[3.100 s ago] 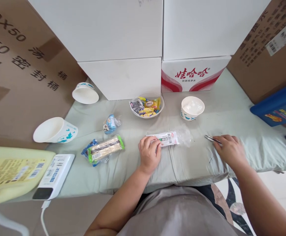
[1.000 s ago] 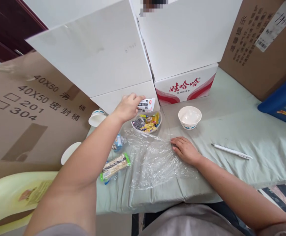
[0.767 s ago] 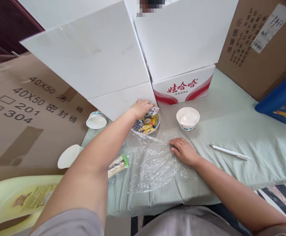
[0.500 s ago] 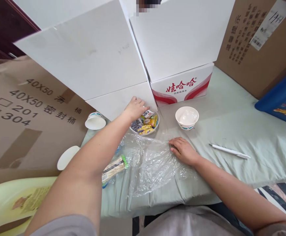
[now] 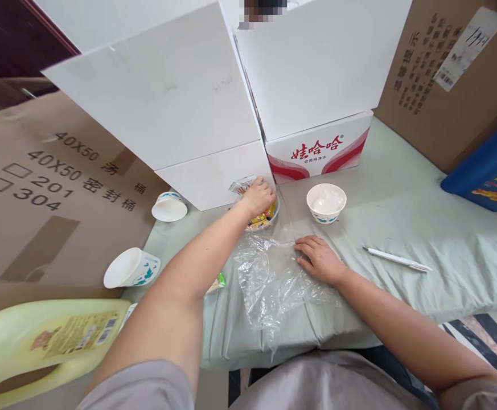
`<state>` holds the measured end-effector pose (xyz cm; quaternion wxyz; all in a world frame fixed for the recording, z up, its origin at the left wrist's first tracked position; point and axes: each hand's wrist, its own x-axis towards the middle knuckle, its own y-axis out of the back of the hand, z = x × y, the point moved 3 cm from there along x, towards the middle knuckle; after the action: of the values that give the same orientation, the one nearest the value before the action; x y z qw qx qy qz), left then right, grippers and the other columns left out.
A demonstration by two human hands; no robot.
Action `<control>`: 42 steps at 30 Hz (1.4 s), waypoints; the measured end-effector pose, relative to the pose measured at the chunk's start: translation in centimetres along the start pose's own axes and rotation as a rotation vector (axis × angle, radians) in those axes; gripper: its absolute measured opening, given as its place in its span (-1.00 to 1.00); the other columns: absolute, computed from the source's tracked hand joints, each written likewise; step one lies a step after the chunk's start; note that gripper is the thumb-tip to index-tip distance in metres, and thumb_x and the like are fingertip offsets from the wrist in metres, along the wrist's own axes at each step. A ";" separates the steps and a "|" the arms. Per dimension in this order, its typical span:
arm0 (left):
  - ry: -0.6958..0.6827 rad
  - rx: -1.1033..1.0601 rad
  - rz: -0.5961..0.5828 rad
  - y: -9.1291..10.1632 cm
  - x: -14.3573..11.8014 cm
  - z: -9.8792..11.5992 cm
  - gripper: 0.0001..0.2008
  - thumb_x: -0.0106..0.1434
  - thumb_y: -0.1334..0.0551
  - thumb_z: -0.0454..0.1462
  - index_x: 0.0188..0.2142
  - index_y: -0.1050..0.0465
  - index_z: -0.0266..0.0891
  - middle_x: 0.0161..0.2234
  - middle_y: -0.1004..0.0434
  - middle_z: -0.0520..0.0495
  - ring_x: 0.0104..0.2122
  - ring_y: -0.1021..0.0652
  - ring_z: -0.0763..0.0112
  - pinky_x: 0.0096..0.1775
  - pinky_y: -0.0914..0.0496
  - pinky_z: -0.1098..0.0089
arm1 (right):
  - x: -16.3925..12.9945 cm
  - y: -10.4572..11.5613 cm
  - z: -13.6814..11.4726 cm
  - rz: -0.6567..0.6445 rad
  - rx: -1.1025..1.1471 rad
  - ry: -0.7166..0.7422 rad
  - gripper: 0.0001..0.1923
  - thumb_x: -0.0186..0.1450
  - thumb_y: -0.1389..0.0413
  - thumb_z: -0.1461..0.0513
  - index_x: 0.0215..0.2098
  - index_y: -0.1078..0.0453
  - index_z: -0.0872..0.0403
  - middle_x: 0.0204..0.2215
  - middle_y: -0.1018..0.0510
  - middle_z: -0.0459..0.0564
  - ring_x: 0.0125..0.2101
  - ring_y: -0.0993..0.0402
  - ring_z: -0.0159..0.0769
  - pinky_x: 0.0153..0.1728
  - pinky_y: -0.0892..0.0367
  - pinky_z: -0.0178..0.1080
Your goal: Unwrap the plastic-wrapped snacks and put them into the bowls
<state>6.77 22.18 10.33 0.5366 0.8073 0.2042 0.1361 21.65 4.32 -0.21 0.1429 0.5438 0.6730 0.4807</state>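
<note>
My left hand (image 5: 259, 196) reaches far forward into a bowl of wrapped snacks (image 5: 271, 218), which it mostly hides. Its fingers curl around a small clear snack packet (image 5: 240, 187) at the bowl's far left rim. My right hand (image 5: 319, 259) lies flat, palm down, on the right edge of a crumpled clear plastic sheet (image 5: 271, 282) spread over the pale green cloth (image 5: 402, 216). It grips nothing. My left forearm covers all but the green end of a wrapped snack bar (image 5: 220, 281).
An empty white bowl (image 5: 326, 202) stands right of the snack bowl and a white pen (image 5: 397, 259) lies further right. Two paper cups (image 5: 169, 206) (image 5: 132, 267) lie tipped at the left, near a yellow jug (image 5: 38, 341). White boxes (image 5: 167, 108), a red-and-white carton (image 5: 320, 151) and brown cartons (image 5: 436, 85) wall the back.
My left hand carried the white packet from the cloth to the snack bowl, let it go there, and now closes on another packet. The right hand left the pen and rests on the plastic sheet.
</note>
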 end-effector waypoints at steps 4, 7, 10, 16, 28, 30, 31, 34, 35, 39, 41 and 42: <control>0.038 -0.088 0.025 0.2 0.5 -0.4 -0.76 0.22 -0.09 -0.46 -0.35 -0.55 -0.28 -0.28 -0.56 -0.19 -0.08 -0.45 0.18 0.17 -0.11 0.01 | 0.0 0.0 0.0 -0.002 -0.003 -0.005 -0.72 0.31 -0.11 0.23 -0.02 -0.43 0.09 0.02 -0.50 0.11 0.05 -0.33 -0.10 0.08 -0.27 -0.01; 0.155 -0.182 0.149 2.8 -0.3 -1.0 -0.72 0.24 -0.05 -0.46 -0.22 -0.53 -0.29 -0.09 -0.53 -0.18 0.03 -0.42 0.21 0.22 -0.09 0.03 | -0.1 0.1 0.1 -0.001 0.002 0.002 -0.72 0.32 -0.09 0.23 -0.01 -0.43 0.08 0.02 -0.50 0.12 0.05 -0.34 -0.11 0.08 -0.27 0.00; 0.361 -0.546 0.339 7.5 -2.6 -0.2 -0.72 0.32 -0.03 -0.38 -0.12 -0.48 -0.29 -0.09 -0.54 -0.16 -0.01 -0.45 0.28 0.12 -0.28 0.15 | -0.1 0.1 0.1 -0.007 -0.029 0.010 -0.68 0.30 -0.11 0.19 0.01 -0.43 0.08 0.06 -0.47 0.14 0.09 -0.31 -0.07 0.10 -0.25 0.03; -0.090 -0.931 -0.156 10.0 -8.9 10.2 -0.67 0.34 -0.16 -0.08 0.06 -0.42 -0.03 -0.03 -0.55 -0.02 -0.08 -0.55 0.34 -0.07 -0.42 0.39 | -0.4 -0.4 -0.3 -0.079 -0.204 -0.046 -0.40 0.27 -0.13 0.00 0.21 -0.30 0.07 0.27 -0.24 0.20 0.28 -0.03 0.18 0.18 -0.07 0.20; 0.494 -0.480 -0.019 0.1 -20.0 12.7 -0.77 0.31 -0.15 -0.29 -0.06 -0.46 -0.22 0.01 -0.45 -0.24 0.01 -0.45 0.09 0.03 -0.39 0.08 | -8.4 5.1 -0.1 -0.063 -0.284 -0.132 -0.42 0.36 0.00 -0.07 0.21 -0.28 0.08 0.24 -0.29 0.21 0.28 -0.07 0.14 0.17 -0.14 0.18; 0.405 -0.624 0.069 1.2 -21.3 14.5 -0.80 0.34 -0.12 -0.26 -0.12 -0.48 -0.18 -0.09 -0.49 -0.17 -0.03 -0.46 0.17 0.05 -0.38 0.11 | -9.8 6.4 -0.7 -0.109 -0.185 0.008 -0.38 0.33 -0.03 -0.12 0.20 -0.28 0.06 0.23 -0.31 0.19 0.29 -0.08 0.07 0.19 -0.16 0.12; 0.349 -0.700 0.077 1.6 -21.8 15.7 -0.81 0.32 -0.16 -0.22 -0.12 -0.48 -0.17 -0.11 -0.50 -0.15 -0.03 -0.46 0.19 0.05 -0.38 0.12 | -10.5 6.8 -1.1 -0.156 -0.140 0.081 -0.33 0.29 -0.07 -0.14 0.22 -0.26 0.06 0.22 -0.32 0.18 0.28 -0.09 0.05 0.19 -0.17 0.09; 0.231 -0.816 -0.004 1.9 -23.4 18.9 -0.59 0.14 -0.35 -0.15 -0.01 -0.43 -0.13 0.02 -0.46 -0.17 0.09 -0.40 0.08 0.10 -0.36 0.03 | -12.5 6.8 -2.3 -0.253 -0.072 0.174 -0.40 0.29 -0.14 -0.06 0.20 -0.28 0.03 0.14 -0.41 0.15 0.20 -0.23 0.00 0.14 -0.24 0.05; 0.216 -0.821 -0.020 1.9 -23.8 19.7 -0.58 0.14 -0.35 -0.19 0.00 -0.42 -0.13 0.06 -0.44 -0.17 0.14 -0.37 0.05 0.12 -0.35 0.00 | -12.9 6.7 -2.7 -0.257 -0.057 0.166 -0.53 0.33 -0.12 0.02 0.14 -0.34 0.02 0.08 -0.47 0.14 0.13 -0.31 -0.04 0.09 -0.28 0.03; 0.218 -0.960 0.015 1.9 -24.8 20.5 -0.81 0.32 -0.10 -0.40 -0.21 -0.46 -0.16 -0.04 -0.53 -0.10 0.14 -0.40 0.20 0.11 -0.37 0.15 | -13.5 6.8 -4.3 -0.235 0.081 0.117 -0.81 0.41 0.02 0.26 -0.17 -0.44 0.04 -0.26 -0.55 0.05 -0.18 -0.45 -0.20 -0.15 -0.35 -0.09; 0.279 -1.122 -0.009 2.3 -24.8 19.8 -0.81 0.36 -0.05 -0.37 -0.25 -0.43 -0.17 -0.12 -0.56 -0.07 0.01 -0.51 0.32 0.01 -0.43 0.30 | -13.0 7.4 -4.7 -0.231 0.200 0.091 -0.82 0.41 0.03 0.27 -0.18 -0.41 0.06 -0.29 -0.54 0.05 -0.20 -0.45 -0.22 -0.16 -0.37 -0.12; 0.329 -1.204 -0.037 2.4 -24.7 19.4 -0.83 0.37 -0.05 -0.33 -0.24 -0.42 -0.17 -0.16 -0.57 -0.06 -0.08 -0.55 0.37 -0.06 -0.46 0.37 | -12.6 7.7 -4.8 -0.230 0.266 0.061 -0.83 0.42 0.03 0.26 -0.17 -0.40 0.06 -0.26 -0.54 0.06 -0.17 -0.46 -0.22 -0.15 -0.38 -0.13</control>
<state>-5.98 -6.10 5.03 0.8612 0.3283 0.1857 0.3407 27.43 -9.41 4.22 0.1035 0.4624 0.7925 0.3840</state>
